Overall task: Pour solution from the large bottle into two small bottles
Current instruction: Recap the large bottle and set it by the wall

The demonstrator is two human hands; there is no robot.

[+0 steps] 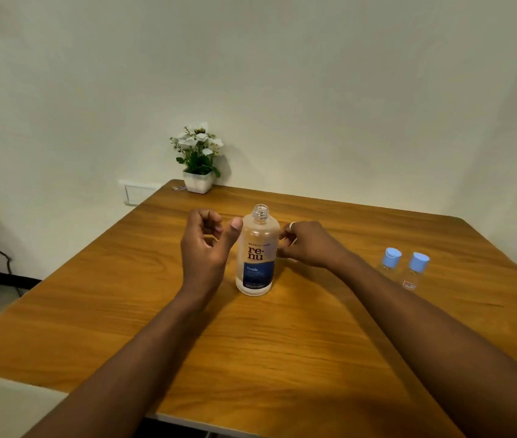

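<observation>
Standing upright on table [282, 343], uncapped large bottle [255, 254] sat btwn both hands. Left hand [205, 248] loosely curled, held nothing, thumb by its shoulder. Right hand [309, 245] curled beside it, grip unclear. 2 small bottles [391, 262] stood capped, far right.

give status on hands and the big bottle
Left hand loosely curled, thumb by renu bottle; right hand curled at its right side, grip unclear. Bottle upright, cap off. Two small blue-capped bottles capped, off right.

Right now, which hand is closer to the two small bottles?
Right. The right hand is beside the large bottle, on the side facing the small bottles; the left hand is on the large bottle's other side.
</observation>
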